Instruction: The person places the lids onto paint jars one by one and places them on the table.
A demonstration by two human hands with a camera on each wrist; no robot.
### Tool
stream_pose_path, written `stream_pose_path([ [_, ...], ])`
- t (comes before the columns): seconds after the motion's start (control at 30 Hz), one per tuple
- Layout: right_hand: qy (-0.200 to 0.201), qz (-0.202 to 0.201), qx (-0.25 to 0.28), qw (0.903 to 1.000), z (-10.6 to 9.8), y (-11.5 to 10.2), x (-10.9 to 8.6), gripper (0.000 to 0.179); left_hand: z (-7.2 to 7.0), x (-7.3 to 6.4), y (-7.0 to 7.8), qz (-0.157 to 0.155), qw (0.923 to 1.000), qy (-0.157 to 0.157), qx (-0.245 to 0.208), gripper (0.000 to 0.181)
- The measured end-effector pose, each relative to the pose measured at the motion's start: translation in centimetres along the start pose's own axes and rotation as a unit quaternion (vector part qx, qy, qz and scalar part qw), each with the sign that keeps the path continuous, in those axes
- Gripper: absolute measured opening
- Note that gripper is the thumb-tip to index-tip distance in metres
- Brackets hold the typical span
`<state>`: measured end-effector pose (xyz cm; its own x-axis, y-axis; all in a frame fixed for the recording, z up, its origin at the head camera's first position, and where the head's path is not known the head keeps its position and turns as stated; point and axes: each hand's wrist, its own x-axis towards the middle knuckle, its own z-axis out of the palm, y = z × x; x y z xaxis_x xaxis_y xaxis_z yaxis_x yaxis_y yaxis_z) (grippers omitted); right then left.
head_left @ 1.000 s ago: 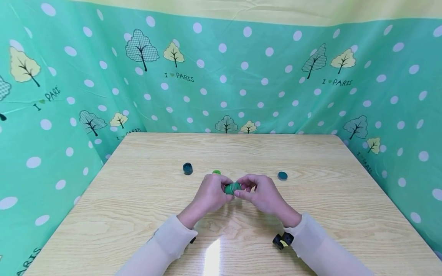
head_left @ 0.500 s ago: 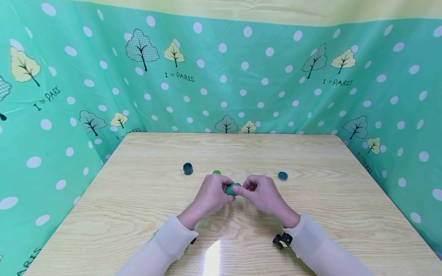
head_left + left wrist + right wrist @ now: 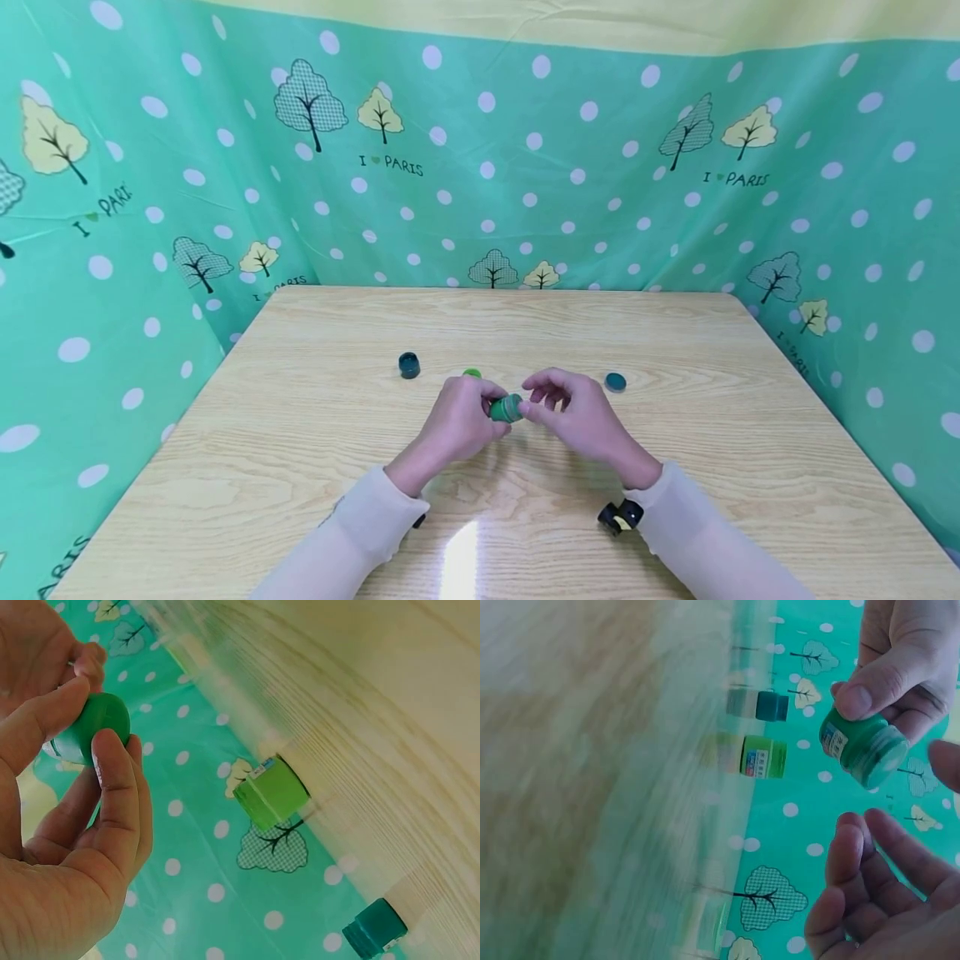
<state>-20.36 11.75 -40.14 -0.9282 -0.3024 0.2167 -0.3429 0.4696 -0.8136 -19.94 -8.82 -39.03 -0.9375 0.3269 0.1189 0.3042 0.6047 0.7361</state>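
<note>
My left hand point(image 3: 461, 421) grips a small green paint jar point(image 3: 502, 409) on its side above the table, the thumb on one side of its body and fingers on the other. The jar's ridged, paler end points toward my right hand point(image 3: 581, 415). In the right wrist view, the jar point(image 3: 838, 740) shows a label on its body. That view also shows the right fingers point(image 3: 896, 862) loosely bent and apart from the jar. A light green jar point(image 3: 472, 373) stands just behind the left hand, partly hidden by it in the head view.
On the wooden table point(image 3: 315, 325), a dark teal jar point(image 3: 408, 365) stands at the back left with its top off. A flat teal lid point(image 3: 615, 382) lies right of the hands. A green dotted curtain point(image 3: 480, 167) surrounds the table's back and sides.
My right hand has come off the end of the green jar, moving slightly right, and its fingers have spread. The left hand keeps its grip in nearly the same place.
</note>
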Motion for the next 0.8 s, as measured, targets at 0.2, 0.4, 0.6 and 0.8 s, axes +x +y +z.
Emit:
stream_pose_path([
  [0.2, -0.026, -0.052, -0.002, 0.9983, -0.21, 0.04, -0.09, 0.042, -0.05, 0.06, 0.01, 0.009, 0.9999, 0.005, 0.009, 0.023],
  [0.4, -0.032, -0.059, -0.012, 0.9977, -0.09, -0.19, -0.16, 0.041, -0.07, 0.02, 0.07, 0.009, 0.9999, 0.005, 0.01, 0.023],
  [0.6, -0.031, -0.066, -0.026, 0.997, 0.04, -0.34, -0.17, 0.037, -0.11, -0.03, 0.19, 0.01, 0.9999, 0.005, 0.006, 0.024],
  [0.8, -0.026, -0.059, -0.036, 0.9973, 0.14, -0.39, -0.13, 0.029, -0.13, -0.06, 0.21, 0.007, 1.0, 0.004, 0.004, 0.023],
])
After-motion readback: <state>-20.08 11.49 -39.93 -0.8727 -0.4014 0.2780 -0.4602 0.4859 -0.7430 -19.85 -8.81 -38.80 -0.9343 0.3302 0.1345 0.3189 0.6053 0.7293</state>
